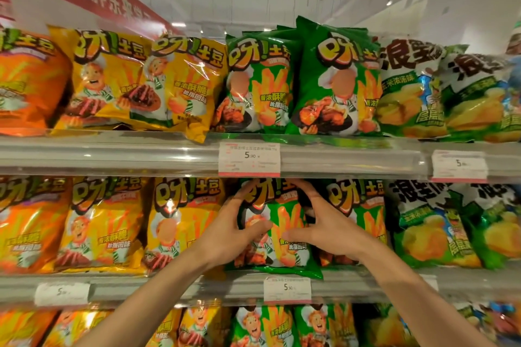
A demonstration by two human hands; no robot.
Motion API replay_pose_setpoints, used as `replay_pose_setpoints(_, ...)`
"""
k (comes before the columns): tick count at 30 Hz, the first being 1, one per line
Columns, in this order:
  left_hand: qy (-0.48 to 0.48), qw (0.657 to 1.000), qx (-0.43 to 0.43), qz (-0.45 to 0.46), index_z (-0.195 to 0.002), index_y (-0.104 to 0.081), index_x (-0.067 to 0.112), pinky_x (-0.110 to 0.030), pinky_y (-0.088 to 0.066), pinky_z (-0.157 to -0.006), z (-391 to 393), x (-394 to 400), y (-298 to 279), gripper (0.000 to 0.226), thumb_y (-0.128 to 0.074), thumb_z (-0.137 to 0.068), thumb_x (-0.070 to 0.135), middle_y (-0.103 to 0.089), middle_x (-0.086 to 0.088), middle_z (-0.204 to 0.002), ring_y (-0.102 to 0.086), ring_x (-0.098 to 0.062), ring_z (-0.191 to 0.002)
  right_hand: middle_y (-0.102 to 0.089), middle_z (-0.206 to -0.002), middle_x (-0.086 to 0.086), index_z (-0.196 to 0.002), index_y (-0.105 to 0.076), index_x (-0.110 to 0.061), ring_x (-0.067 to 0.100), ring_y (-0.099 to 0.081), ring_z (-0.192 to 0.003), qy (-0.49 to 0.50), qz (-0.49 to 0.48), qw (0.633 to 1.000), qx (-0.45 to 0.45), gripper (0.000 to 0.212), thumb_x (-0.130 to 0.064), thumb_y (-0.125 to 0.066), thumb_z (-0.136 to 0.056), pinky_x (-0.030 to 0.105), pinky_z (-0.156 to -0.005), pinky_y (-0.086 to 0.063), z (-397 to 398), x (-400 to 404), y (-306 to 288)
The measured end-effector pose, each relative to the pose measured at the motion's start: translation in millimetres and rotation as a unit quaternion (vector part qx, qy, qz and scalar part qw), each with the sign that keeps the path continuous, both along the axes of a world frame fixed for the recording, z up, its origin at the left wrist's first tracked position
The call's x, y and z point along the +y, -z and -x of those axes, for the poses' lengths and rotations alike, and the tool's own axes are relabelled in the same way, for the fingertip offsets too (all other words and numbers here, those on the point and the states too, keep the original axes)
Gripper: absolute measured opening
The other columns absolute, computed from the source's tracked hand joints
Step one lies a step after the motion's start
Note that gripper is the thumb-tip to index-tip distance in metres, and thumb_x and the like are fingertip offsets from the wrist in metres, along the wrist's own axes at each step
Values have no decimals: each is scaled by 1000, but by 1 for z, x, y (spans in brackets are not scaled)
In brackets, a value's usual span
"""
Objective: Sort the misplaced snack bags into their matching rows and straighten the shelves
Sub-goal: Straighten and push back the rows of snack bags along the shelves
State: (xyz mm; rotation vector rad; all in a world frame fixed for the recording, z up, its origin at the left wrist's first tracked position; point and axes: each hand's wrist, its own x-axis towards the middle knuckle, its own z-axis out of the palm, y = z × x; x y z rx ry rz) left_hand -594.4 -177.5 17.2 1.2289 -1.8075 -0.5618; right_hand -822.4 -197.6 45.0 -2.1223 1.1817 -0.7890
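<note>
Shop: price-tagged shelves (197,149) of snack bags (262,79)

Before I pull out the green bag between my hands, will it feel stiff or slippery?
The green bag looks puffed, so probably light and soft. Its glossy film may slip. Both the left hand and the right hand grip its sides, which should steady it.

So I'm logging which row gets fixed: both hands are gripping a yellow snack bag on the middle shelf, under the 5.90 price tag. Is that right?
Not quite. The bag is green, not yellow. The head view shows the left hand and the right hand gripping a green snack bag on the middle shelf, under the 5.90 price tag. The yellow bags sit to its left.
</note>
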Motion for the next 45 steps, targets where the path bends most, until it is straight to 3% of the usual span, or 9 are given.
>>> replay_pose_setpoints(7,-23,1000,-10,14,-154,-12,43,-20,-19,-113,-8,-2,-1,91,-71,-85,50,-21,24,-154,-17,4,-144,-22,-155,-24,-149,-14,-52,1,-29,-140,27,24,999,-22,111,-41,-88,-67,37,-116,-35,-9,-10,3)
replay_pose_setpoints(11,-45,998,-39,19,-156,-11,42,-31,-31,-117,-11,1,-1,93,-68,-83,57,-38,4,-156,-34,-11,-143,-25,-157,-20,-148,-13,-57,4,-32,-142,16,11,999,-49,113,-37,-88,-66,41,-115,-38,-15,-14,10)
replay_pose_setpoints(15,-82,982,-124,114,-156,-16,38,-18,-32,-108,-14,23,0,73,-56,-96,48,-33,12,-152,-35,-3,-137,-9,-162,-19,-146,-6,-64,9,-19,-149,24,27,999,-33,114,-36,-85,-69,43,-118,-32,-14,-14,15)
replay_pose_setpoints(18,-140,955,-170,198,-146,-38,31,-20,-53,-83,-34,32,4,53,-59,-97,30,-45,5,-136,-54,-6,-111,14,-163,-15,-146,0,-62,5,-1,-149,46,65,996,30,107,-36,-79,-80,24,-115,-16,-15,-5,14)
replay_pose_setpoints(21,-205,907,-263,258,-134,-50,21,-34,-54,-76,-60,27,10,48,-64,-88,19,-53,-7,-125,-53,-24,-112,17,-162,-10,-153,4,-48,16,0,-152,96,111,986,78,93,-54,-62,-89,30,-119,-15,-28,9,12)
replay_pose_setpoints(25,-276,866,-343,237,-132,-57,19,-47,-37,-101,-76,18,15,43,-41,-98,38,-55,-13,-132,-48,-34,-124,-3,-163,11,-159,-4,-26,27,5,-150,146,268,931,200,75,-65,-22,-98,48,-124,1,-62,14,25)
replay_pose_setpoints(30,-271,869,-360,203,-144,-49,24,-49,-17,-120,-79,9,27,50,-28,-104,46,-44,-9,-153,-31,-25,-146,-66,-118,16,-133,-56,-17,41,-58,-114,203,296,898,254,60,-56,-23,-101,60,-114,-27,-93,6,42)
replay_pose_setpoints(38,-266,866,-368,209,-152,-38,23,-51,-10,-123,-82,6,29,54,-30,-104,45,-32,-9,-160,-19,-25,-152,-68,-116,15,-132,-59,-19,38,-61,-106,237,318,866,306,57,-54,-27,-100,58,-103,-36,-104,5,45)
replay_pose_setpoints(45,-251,864,-367,237,-145,-48,17,-56,-23,-117,-78,12,24,51,-37,-99,38,-42,-14,-152,-34,-33,-144,-60,-131,15,-143,-46,-21,38,-50,-124,214,304,889,267,60,-56,-20,-102,53,-116,-15,-97,6,43)
